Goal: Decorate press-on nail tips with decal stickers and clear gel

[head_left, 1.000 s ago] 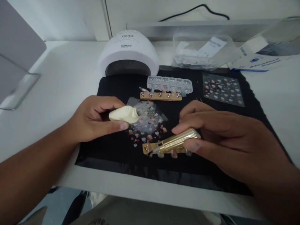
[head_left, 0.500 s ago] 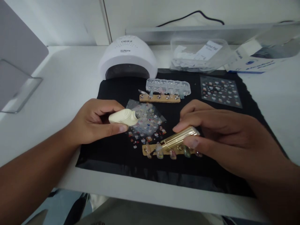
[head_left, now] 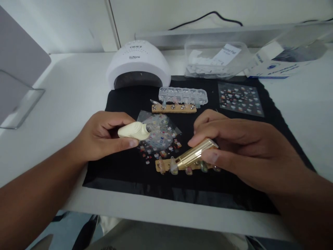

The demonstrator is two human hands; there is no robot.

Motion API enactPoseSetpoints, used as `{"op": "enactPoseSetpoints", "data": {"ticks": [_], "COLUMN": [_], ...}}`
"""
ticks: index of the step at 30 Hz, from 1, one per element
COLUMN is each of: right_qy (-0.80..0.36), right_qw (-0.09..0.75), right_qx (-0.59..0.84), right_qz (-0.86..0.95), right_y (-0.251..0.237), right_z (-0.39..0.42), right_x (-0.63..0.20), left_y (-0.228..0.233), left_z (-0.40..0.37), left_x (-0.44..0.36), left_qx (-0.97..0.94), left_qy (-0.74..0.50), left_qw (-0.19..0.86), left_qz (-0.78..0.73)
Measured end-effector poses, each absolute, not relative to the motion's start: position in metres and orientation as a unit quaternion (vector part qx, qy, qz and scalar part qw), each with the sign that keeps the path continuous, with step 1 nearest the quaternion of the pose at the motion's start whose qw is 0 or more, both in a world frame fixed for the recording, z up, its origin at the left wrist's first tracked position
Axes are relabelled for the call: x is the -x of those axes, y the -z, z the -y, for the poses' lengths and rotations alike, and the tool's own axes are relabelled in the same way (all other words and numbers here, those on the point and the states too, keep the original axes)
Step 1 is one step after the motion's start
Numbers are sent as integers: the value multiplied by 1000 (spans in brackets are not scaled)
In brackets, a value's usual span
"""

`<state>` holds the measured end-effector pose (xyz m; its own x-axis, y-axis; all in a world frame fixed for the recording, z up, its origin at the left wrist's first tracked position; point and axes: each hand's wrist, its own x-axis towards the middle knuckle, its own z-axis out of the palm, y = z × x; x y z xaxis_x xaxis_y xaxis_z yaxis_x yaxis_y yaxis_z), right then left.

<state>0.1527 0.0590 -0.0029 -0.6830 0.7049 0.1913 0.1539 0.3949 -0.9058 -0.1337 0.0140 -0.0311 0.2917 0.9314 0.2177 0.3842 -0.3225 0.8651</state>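
The left hand (head_left: 102,137) has its grip closed around a cream ribbed bottle (head_left: 132,131), lying sideways just left of the wooden nail-tip strip (head_left: 166,164) on the black mat (head_left: 125,166). The right hand (head_left: 234,146) pinches a gold brush cap (head_left: 195,156), its tip over that strip. A sticker sheet (head_left: 158,137) lies just behind the strip.

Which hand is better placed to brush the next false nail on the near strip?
Right. The right hand holds the gold brush cap with its tip over the near nail strip; the left hand is occupied, holding the cream bottle beside it.
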Motion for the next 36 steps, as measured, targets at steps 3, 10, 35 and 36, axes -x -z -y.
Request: {"op": "enactPoseSetpoints", "data": {"ticks": [3, 10, 35, 36], "right_qy": [-478, -505, -496, -495], "right_qw": [281, 315, 481, 479], "right_qx": [268, 308, 286, 289], "right_qz": [788, 743, 664, 665], "right_y": [3, 5, 22, 22], "right_z": [-58, -62, -64, -64], "right_x": [-151, -159, -160, -160], "left_y": [31, 31, 29, 30], "left_z": [-13, -12, -11, -11], "left_x": [134, 132, 116, 117], "left_qx": [-721, -723, -753, -755], "left_qy": [-378, -383, -387, -384], "left_qw": [359, 362, 391, 389], "left_qz": [-456, -446, -361, -362]}}
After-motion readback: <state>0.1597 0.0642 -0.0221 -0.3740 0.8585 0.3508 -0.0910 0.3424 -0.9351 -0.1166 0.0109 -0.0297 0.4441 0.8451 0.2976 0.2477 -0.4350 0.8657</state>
